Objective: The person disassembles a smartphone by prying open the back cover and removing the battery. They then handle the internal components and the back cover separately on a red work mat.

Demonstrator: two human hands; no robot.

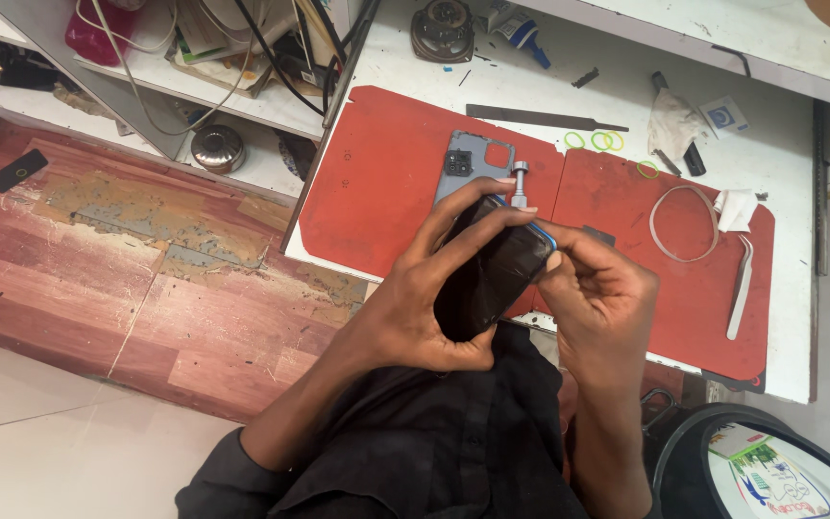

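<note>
both hands, left hand (425, 298) and right hand (596, 293), gripping a black phone (487, 274) above a red mat (386, 183); grey phone back cover (468, 163) lying just beyond.

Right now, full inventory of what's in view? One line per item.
phone: 1, black with blue edge, held in both hands above the mat
back cover: 1, grey-blue with camera cutouts, on the mat beyond the phone
red mat: 1, red, covers the white bench
metal knob tool: 1, silver, upright beside the back cover
flat file: 1, dark grey, on the bench beyond the mat
small rings: about 4, yellow-green, at the mat's far edge
band loop: 1, pale, right part of the mat
tweezers: 1, white, right edge of the mat
cloth: 1, dirty white, on the bench
left hand: wrapped around the phone
right hand: gripping the phone's right end
</note>
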